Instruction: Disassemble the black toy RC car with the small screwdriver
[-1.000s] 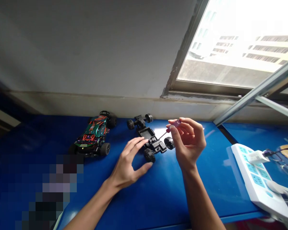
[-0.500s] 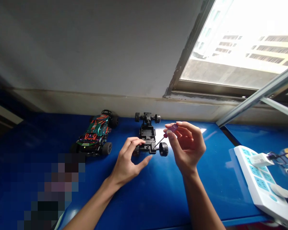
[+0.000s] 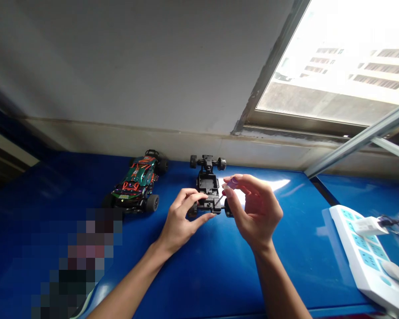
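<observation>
A black toy car chassis [image 3: 207, 182] with four chunky wheels lies on the blue table, its long side pointing toward the wall. My left hand [image 3: 182, 215] grips its near end, fingers on top and thumb against the near edge. Between the thumb and fingers of my right hand [image 3: 257, 206] is a small screwdriver [image 3: 232, 183] with a purple handle and a red collar. Its thin shaft slants down left, and the tip meets the near right part of the chassis. Whether a screw sits under the tip cannot be made out. My right hand partly covers the near right wheel.
Left of the chassis stands a green and orange toy car [image 3: 136, 181]. A white power strip [image 3: 362, 252] with plugs and cables lies at the right. Metal frame bars [image 3: 349, 141] rise behind it. The wall [image 3: 136, 128] and window bound the table's back.
My left thumb has come in against the chassis's near edge. My right hand has shifted left and closer with the screwdriver, now covering part of a wheel. The view has moved slightly.
</observation>
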Available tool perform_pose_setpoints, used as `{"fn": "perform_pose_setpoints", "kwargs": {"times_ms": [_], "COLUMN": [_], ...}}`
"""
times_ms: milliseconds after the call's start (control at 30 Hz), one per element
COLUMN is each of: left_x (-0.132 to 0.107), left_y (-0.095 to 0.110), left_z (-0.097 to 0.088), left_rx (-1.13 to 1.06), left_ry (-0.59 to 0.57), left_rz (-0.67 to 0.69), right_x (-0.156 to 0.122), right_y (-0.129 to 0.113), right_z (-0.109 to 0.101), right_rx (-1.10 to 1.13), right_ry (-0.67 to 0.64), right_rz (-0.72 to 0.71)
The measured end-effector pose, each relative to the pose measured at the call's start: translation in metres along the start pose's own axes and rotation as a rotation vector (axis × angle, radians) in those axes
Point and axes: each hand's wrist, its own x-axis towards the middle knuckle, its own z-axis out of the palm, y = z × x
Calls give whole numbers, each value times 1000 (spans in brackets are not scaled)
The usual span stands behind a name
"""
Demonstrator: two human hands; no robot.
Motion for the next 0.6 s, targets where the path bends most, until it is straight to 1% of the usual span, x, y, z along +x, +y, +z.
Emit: {"fn": "perform_pose_setpoints", "kwargs": {"times_ms": [200,600], "left_x": [3,5], "left_y": [-1,-1], "left_z": [0,0], "left_rx": [-36,-60], "left_ry": [-1,-26], "left_rz": [54,43], "right_x": [0,-1], "right_y": [-2,-1], "right_z": [1,2], "right_rx": [11,-24], "right_ry": [9,11], "right_rz": [-26,-51]}}
